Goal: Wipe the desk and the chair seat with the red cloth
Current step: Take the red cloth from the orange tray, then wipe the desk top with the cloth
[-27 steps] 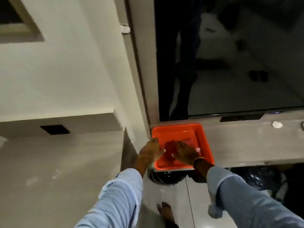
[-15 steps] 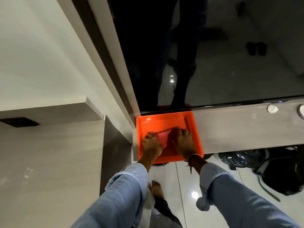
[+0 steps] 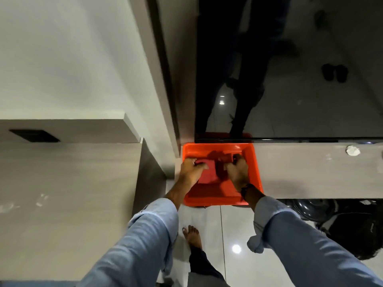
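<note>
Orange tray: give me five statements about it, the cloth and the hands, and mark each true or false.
1. Both hands are on the red cloth inside the orange tray. True: left hand, right hand.
2. The tray sits on the floor. False: it rests on the shelf, its near edge overhanging the floor.
3. The cloth is spread flat on the desk. False: it is bunched up in the tray.
4. A small white crumpled scrap lies on the shelf to the right of the tray. True.
5. The person wears shoes. False: the foot in view is bare.
</note>
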